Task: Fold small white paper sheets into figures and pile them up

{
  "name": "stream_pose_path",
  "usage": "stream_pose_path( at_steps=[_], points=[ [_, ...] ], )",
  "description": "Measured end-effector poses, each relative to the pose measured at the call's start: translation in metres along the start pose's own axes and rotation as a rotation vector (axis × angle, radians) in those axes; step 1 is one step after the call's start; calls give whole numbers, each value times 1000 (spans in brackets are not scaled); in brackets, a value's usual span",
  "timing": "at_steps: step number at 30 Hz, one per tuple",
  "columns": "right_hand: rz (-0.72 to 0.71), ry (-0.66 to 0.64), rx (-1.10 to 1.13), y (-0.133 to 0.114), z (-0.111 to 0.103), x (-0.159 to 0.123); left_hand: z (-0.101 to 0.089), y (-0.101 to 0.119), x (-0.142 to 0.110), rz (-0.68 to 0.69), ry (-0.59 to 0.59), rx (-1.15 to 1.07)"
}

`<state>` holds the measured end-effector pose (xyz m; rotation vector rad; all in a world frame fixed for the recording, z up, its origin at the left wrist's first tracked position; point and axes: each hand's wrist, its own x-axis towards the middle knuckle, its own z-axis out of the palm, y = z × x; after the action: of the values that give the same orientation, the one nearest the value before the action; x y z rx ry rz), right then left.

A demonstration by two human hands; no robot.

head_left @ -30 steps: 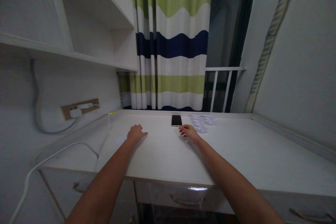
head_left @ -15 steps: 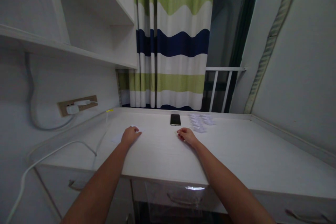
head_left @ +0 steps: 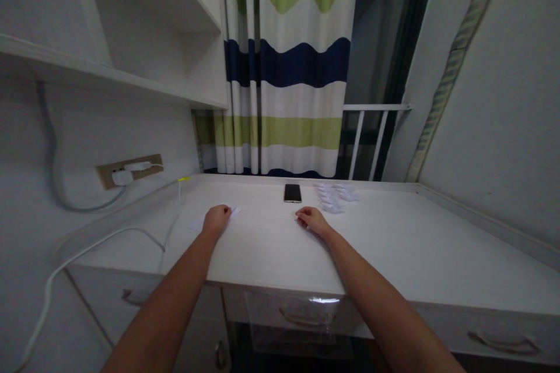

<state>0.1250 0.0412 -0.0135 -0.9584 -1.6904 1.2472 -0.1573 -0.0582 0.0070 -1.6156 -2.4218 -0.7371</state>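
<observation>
Head view: the white paper strip lies at the left hand, well apart from the right hand

Both hands are near the middle of the frame, apart from each other, above the white desk (head_left: 271, 250). The left hand (head_left: 216, 219), left of centre, has its fingers curled together, and the white paper strip (head_left: 237, 210) comes out just at the right side of its fingertips. It seems to be pinched there, although the grip itself is partly hidden. The visible part of the strip has its long axis going slightly upward to the right. Seen from the right hand, this strip lies to the left, across a bare part of the desk; the left hand is clearly the nearer one.

The right hand (head_left: 312, 219), right of centre, has its fingers bent inward; whether something is between them, I cannot tell. Just above it in the frame lies the black smartphone (head_left: 293, 193), and to its upper right are the folded paper pieces (head_left: 331, 197). Another pale paper (head_left: 196, 224) lies just left of the left hand.
</observation>
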Motion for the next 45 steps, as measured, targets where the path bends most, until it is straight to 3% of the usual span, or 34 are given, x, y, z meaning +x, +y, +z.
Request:
stream_pose_path(
  at_steps=[5,11,27,45],
  points=[
    [-6,-8,0,1,-1,0,-1,-6,2,-160,65,-144],
    [-48,-14,-15,6,-2,1,-2,-7,2,-231,65,-228],
    [-34,-22,-35,3,-1,0,-2,-6,1,-170,71,-157],
    [-53,-30,-50,5,-2,1,-5,-8,1,-259,169,-238]
  ],
)
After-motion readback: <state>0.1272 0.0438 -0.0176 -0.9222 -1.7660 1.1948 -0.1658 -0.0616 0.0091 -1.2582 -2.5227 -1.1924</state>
